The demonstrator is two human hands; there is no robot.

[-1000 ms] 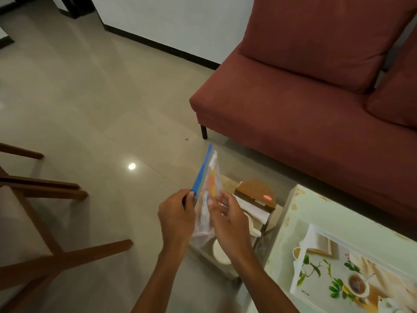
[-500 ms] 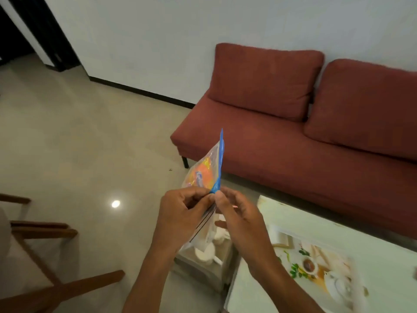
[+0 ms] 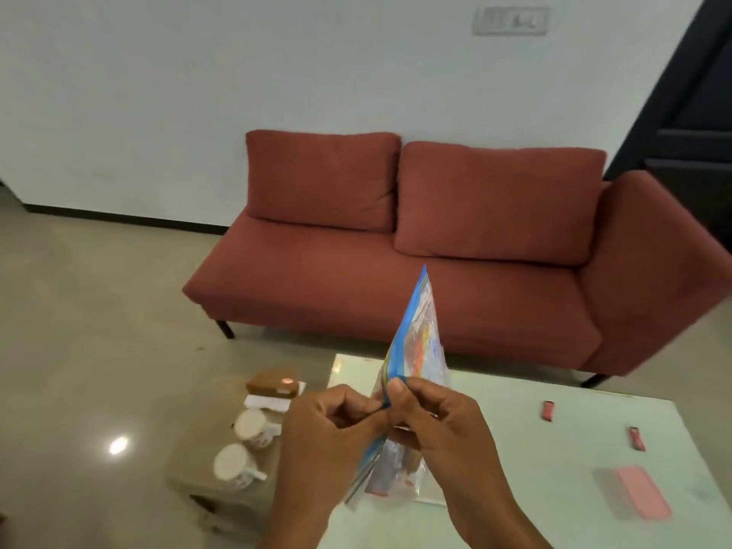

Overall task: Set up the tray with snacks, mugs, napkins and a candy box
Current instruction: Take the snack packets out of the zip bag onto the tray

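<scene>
A clear zip bag [image 3: 416,342] with a blue top strip and orange contents stands upright between my hands over the pale table [image 3: 554,449]. My left hand [image 3: 328,437] and my right hand [image 3: 443,425] both pinch its blue edge, fingertips touching. To the left, a low cardboard box [image 3: 206,477] carries two white mugs [image 3: 253,427] [image 3: 233,465], a folded white napkin [image 3: 267,402] and a brown box [image 3: 273,382]. The tray is hidden behind my hands and the bag.
A red sofa [image 3: 396,279] runs along the white wall behind the table. On the table's right side lie two small red wrapped snacks [image 3: 548,410] [image 3: 636,438] and a flat pink packet [image 3: 641,493]. Shiny floor lies to the left.
My head has lifted and turned right, so the whole sofa and table show. Both hands carried the bag from over the cardboard box to over the table, shifting their pinch along its blue edge.
</scene>
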